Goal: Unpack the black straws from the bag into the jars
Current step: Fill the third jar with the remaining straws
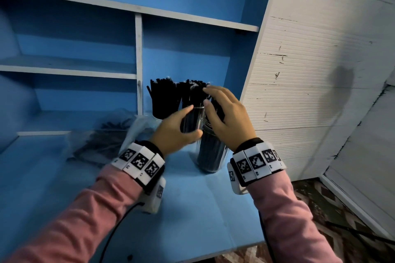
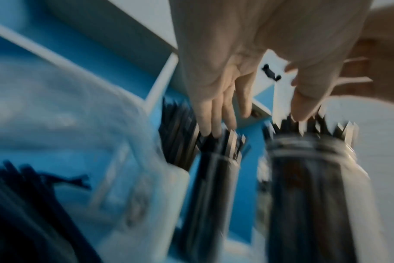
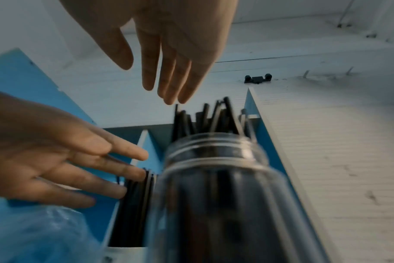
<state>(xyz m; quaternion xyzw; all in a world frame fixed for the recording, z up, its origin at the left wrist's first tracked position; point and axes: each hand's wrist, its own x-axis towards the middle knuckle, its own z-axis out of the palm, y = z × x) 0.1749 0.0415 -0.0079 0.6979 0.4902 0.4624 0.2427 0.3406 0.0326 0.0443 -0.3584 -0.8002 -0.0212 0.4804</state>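
Three clear jars packed with black straws stand on the blue desk [image 1: 192, 209]: a back jar [image 1: 163, 100], a middle jar [image 1: 193, 120] and a front jar [image 1: 211, 151]. My left hand [image 1: 190, 123] is open. Its straight fingers [image 2: 214, 122] touch the middle jar's straw tips [image 2: 232, 140] and its thumb reaches the front jar's straws [image 2: 315, 129]. Open as well, my right hand [image 1: 208, 96] hovers over the front jar [image 3: 214, 178], fingertips [image 3: 171, 97] just above its straws [image 3: 205, 117]. A clear plastic bag [image 1: 102, 141] holding more black straws lies to the left.
Blue shelf compartments [image 1: 70, 64] rise behind the desk, split by a white divider [image 1: 139, 60]. A white ribbed wall [image 1: 310, 70] closes in on the right. The desk's front edge [image 1: 213, 252] drops to a patterned floor [image 1: 342, 220]. Cables hang from both wrists.
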